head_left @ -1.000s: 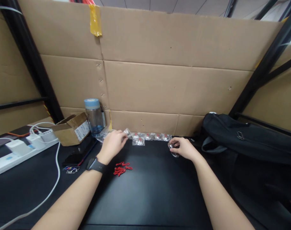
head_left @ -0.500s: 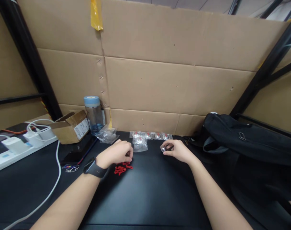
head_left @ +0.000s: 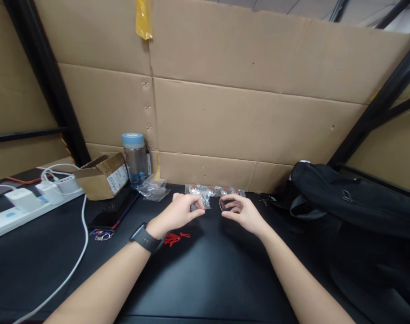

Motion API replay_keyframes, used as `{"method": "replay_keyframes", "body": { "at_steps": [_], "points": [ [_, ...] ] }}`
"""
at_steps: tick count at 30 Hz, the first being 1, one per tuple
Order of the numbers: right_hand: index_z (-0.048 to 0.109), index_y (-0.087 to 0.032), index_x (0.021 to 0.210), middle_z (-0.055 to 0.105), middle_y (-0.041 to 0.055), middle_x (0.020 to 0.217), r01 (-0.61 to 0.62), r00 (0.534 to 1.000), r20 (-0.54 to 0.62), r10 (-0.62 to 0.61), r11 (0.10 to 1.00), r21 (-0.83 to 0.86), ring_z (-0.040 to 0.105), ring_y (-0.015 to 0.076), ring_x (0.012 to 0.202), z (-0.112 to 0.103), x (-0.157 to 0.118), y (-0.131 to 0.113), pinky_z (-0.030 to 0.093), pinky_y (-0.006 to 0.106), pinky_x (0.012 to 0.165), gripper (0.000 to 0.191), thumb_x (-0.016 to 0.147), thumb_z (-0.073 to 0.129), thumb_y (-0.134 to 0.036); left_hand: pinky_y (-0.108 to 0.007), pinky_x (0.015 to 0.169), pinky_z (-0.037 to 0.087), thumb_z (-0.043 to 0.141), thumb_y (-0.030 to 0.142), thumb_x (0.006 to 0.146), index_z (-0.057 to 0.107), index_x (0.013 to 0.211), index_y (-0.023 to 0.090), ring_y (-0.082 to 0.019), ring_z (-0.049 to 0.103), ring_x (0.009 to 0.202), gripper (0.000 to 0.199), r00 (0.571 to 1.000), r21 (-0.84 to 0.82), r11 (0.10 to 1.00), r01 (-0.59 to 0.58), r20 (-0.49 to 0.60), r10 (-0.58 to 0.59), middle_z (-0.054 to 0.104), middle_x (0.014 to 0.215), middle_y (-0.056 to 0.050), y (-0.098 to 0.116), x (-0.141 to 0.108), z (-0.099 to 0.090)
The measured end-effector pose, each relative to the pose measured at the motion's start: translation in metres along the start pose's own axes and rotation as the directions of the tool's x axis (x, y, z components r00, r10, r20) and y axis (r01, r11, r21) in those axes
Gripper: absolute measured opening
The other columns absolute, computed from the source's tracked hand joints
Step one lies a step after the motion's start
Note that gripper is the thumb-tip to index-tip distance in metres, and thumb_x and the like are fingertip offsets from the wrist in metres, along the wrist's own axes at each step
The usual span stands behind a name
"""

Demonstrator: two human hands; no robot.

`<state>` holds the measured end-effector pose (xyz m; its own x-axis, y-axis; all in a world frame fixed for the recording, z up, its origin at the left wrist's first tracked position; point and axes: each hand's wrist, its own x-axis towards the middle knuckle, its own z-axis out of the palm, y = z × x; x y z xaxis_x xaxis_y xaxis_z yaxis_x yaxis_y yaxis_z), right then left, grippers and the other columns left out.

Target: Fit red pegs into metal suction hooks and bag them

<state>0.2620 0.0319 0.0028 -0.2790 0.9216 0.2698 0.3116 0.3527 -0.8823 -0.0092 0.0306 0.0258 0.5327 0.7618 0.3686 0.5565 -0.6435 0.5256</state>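
My left hand (head_left: 182,212), with a dark watch (head_left: 145,238) on the wrist, is closed in a pinch above the table. A trace of red shows at its fingertips, apparently a thin red cord mostly hidden by the fingers. Facing it across a small gap, my right hand (head_left: 244,213) grips a small round shiny disc (head_left: 222,204) by its edge, tilted nearly edge-on. A small heap of red cords (head_left: 172,239) lies below my left hand. Behind both hands is a row of round discs in clear plastic wrappers (head_left: 210,191), partly covered by my fingers.
On the left are a white power strip (head_left: 21,217) with a cable, an open cardboard box (head_left: 100,180), a dark phone-like slab (head_left: 111,214), a key ring (head_left: 103,236), a blue-lidded bottle (head_left: 135,157) and crumpled clear plastic (head_left: 154,188). A black bag (head_left: 329,189) lies right. Cardboard (head_left: 205,117) walls the back.
My left hand has moved up and right, away from the red cord heap toward my right hand. My right hand has shifted slightly left and turned the disc more edge-on.
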Motion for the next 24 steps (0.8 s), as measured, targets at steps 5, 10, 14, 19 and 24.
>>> {"method": "replay_keyframes", "body": {
  "at_steps": [5, 10, 14, 19, 24],
  "points": [
    [0.065, -0.024, 0.114, 0.064, 0.0090, 0.127, 0.038, 0.999, -0.027, -0.032, 0.956, 0.292, 0.067, 0.0230, 0.104, 0.027, -0.003, -0.007, 0.057, 0.036, 0.085, 0.050, 0.069, 0.085, -0.028, -0.029, 0.089, 0.047, 0.066, 0.036, 0.088, 0.077, 0.093, 0.025, -0.020, 0.070, 0.095, 0.016, 0.993, -0.264, 0.964, 0.042, -0.093, -0.068, 0.078, 0.098, 0.001, -0.001, 0.005, 0.013],
    [0.064, -0.024, 0.114, 0.065, 0.0091, 0.125, 0.062, 0.998, -0.030, -0.055, 0.919, 0.389, 0.067, 0.0229, 0.106, 0.038, -0.006, -0.014, 0.056, 0.036, 0.089, 0.050, 0.069, 0.086, -0.024, -0.028, 0.087, 0.051, 0.073, 0.031, 0.082, 0.079, 0.089, 0.024, -0.020, 0.072, 0.089, 0.012, 0.982, -0.396, 0.917, 0.048, -0.151, -0.117, 0.079, 0.093, 0.000, -0.003, 0.008, 0.021],
    [0.063, -0.025, 0.113, 0.067, 0.0086, 0.122, 0.059, 0.998, -0.019, -0.056, 0.920, 0.387, 0.066, 0.0234, 0.109, 0.040, -0.008, -0.017, 0.055, 0.037, 0.091, 0.051, 0.067, 0.087, -0.022, -0.028, 0.085, 0.052, 0.074, 0.030, 0.080, 0.078, 0.087, 0.022, -0.020, 0.072, 0.088, 0.011, 0.980, -0.430, 0.901, 0.066, -0.143, -0.140, 0.078, 0.090, -0.001, 0.000, 0.009, 0.029],
    [0.064, -0.024, 0.110, 0.070, 0.0083, 0.117, 0.078, 0.997, -0.045, -0.067, 0.947, 0.311, 0.068, 0.0247, 0.109, 0.043, -0.007, -0.015, 0.055, 0.038, 0.091, 0.049, 0.067, 0.087, -0.024, -0.031, 0.088, 0.050, 0.068, 0.032, 0.086, 0.076, 0.088, 0.024, -0.020, 0.070, 0.090, 0.011, 0.972, -0.313, 0.946, 0.077, -0.189, -0.142, 0.077, 0.092, 0.000, 0.006, 0.008, 0.034],
    [0.064, -0.024, 0.109, 0.071, 0.0078, 0.115, 0.087, 0.996, -0.056, -0.074, 0.952, 0.295, 0.068, 0.0248, 0.108, 0.046, -0.007, -0.015, 0.055, 0.037, 0.090, 0.048, 0.067, 0.087, -0.026, -0.034, 0.092, 0.046, 0.060, 0.028, 0.091, 0.072, 0.088, 0.025, -0.020, 0.065, 0.101, 0.012, 0.963, -0.188, 0.980, 0.066, -0.246, -0.112, 0.072, 0.102, 0.000, 0.009, 0.008, 0.041]
  ]
}}
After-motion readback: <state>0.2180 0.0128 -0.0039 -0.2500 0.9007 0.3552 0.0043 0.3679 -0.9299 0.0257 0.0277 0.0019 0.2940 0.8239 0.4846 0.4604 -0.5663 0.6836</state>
